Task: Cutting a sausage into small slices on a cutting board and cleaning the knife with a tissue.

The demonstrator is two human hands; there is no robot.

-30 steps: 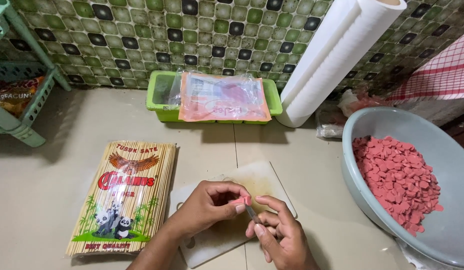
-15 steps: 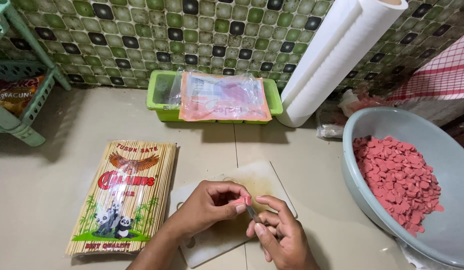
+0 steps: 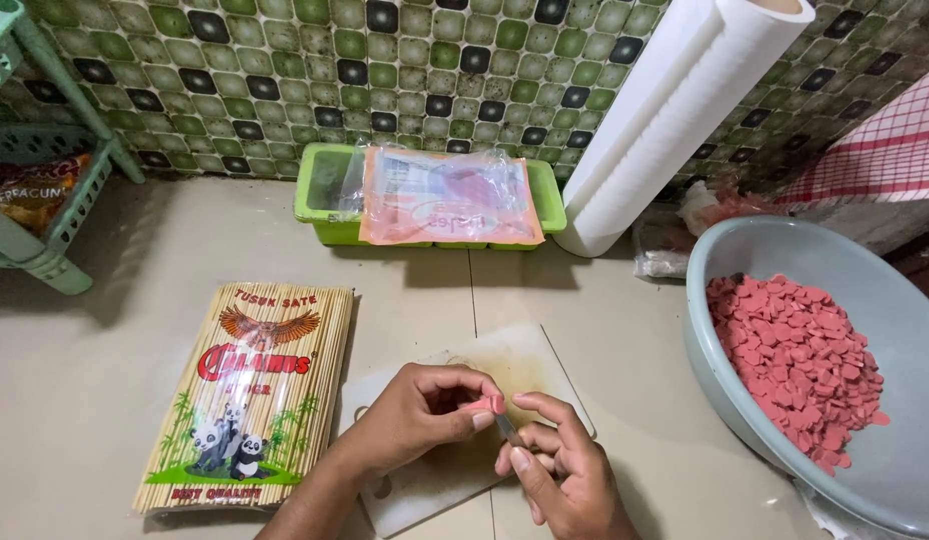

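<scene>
Left hand (image 3: 414,420) pinched a small pink sausage piece (image 3: 494,404) over the pale cutting board (image 3: 529,365); right hand (image 3: 559,470) gripped a small knife (image 3: 506,428). Slicing looked under way, and the next cut called for a steady blade clear of the fingertips.

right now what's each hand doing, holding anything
Left hand: fingers pinched shut on a small pink piece at the fingertips.
Right hand: fingers curled shut on a thin knife blade, tip at the pink piece.
</scene>
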